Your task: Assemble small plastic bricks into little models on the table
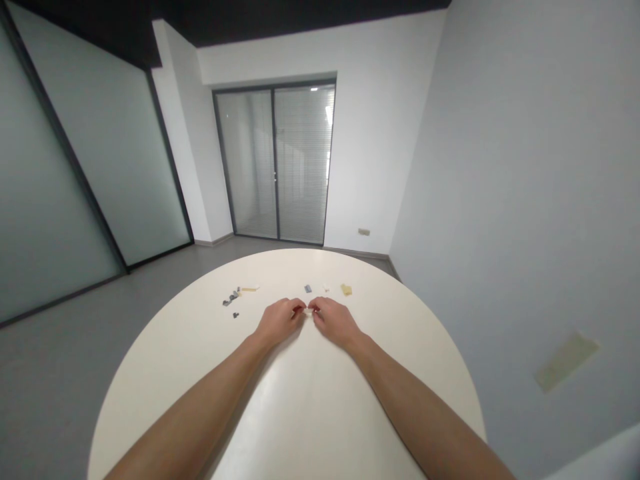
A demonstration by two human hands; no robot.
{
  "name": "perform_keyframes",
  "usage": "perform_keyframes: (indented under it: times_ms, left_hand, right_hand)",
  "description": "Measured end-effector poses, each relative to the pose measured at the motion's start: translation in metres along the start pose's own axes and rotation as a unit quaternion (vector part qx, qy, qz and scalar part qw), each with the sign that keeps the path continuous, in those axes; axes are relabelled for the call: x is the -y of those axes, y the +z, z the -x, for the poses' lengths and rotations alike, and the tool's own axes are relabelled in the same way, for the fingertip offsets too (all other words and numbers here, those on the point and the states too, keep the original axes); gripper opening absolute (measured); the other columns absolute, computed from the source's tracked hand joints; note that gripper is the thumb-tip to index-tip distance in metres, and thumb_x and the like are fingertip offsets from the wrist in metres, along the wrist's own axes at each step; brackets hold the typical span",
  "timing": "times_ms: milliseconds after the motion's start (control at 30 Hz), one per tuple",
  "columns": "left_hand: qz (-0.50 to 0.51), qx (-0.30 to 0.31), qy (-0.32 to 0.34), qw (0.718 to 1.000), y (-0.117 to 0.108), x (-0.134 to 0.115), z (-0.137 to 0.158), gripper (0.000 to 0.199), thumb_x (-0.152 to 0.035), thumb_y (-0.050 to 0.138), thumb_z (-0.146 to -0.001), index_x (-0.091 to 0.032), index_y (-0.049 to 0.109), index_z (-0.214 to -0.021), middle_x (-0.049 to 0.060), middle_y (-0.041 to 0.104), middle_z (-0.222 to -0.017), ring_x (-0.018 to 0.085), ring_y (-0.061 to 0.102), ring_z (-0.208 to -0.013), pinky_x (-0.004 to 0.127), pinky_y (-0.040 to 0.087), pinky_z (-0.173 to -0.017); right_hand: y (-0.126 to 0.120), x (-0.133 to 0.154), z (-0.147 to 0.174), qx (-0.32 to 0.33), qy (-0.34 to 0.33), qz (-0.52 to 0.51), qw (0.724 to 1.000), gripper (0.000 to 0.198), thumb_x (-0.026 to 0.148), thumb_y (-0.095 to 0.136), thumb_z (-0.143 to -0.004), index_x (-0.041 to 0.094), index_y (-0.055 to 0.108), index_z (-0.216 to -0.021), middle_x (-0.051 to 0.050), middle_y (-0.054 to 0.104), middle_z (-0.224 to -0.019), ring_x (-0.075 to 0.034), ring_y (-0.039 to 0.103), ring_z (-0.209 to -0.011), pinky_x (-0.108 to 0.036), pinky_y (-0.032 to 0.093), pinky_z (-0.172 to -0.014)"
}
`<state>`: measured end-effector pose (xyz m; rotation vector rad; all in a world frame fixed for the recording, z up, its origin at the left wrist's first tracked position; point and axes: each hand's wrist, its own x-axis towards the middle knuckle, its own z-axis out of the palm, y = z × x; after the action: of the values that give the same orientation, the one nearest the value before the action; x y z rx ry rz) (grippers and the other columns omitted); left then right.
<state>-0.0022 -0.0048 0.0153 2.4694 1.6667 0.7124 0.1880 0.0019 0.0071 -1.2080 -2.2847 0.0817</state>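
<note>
My left hand [283, 321] and my right hand [334, 321] meet over the middle of the round table [310, 413], fingertips almost touching. Both are closed in a pinch on a small whitish piece [309, 312], too small to make out in full. Just beyond the fingers lie a small grey-blue piece [308, 289], a tiny white and reddish piece [327, 289] and a yellow piece [347, 289]. To the left of my left hand are several dark grey pieces [233, 296], with another small dark piece [236, 315] closer to me.
A thin yellowish strip [249, 289] lies beside the dark pieces at the table's far left. Past the table's far edge stand glass doors with blinds [300, 167]. A white wall [510, 200] runs along the right, and frosted glass panels [100, 147] along the left.
</note>
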Motion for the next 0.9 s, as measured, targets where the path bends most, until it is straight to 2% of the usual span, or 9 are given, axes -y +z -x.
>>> perform_keyframes:
  times_ms: [467,900]
  left_hand:
    - [0.021,-0.005,0.002,1.000,-0.0005,-0.0010,0.0000,0.020,-0.028,0.050,-0.088,-0.026,0.065,-0.101,0.001,0.071,-0.096,0.017,0.063,-0.086,0.026,0.041,-0.070]
    - [0.025,-0.001,0.005,1.000,-0.0027,-0.0031,0.0010,0.017,-0.030,0.051,-0.087,-0.025,0.064,-0.096,0.001,0.071,-0.094,0.017,0.063,-0.084,0.025,0.039,-0.067]
  right_hand:
    - [0.0025,-0.0015,0.0002,-0.012,-0.012,-0.010,1.000,0.021,0.016,0.053,-0.087,0.023,0.058,-0.107,-0.003,0.066,-0.105,-0.016,0.059,-0.099,-0.027,0.042,-0.085]
    - [0.0038,-0.0033,-0.0005,-0.022,-0.036,-0.012,0.999,0.016,0.017,0.055,-0.087,0.023,0.058,-0.102,-0.002,0.066,-0.098,-0.016,0.060,-0.091,-0.026,0.042,-0.079]
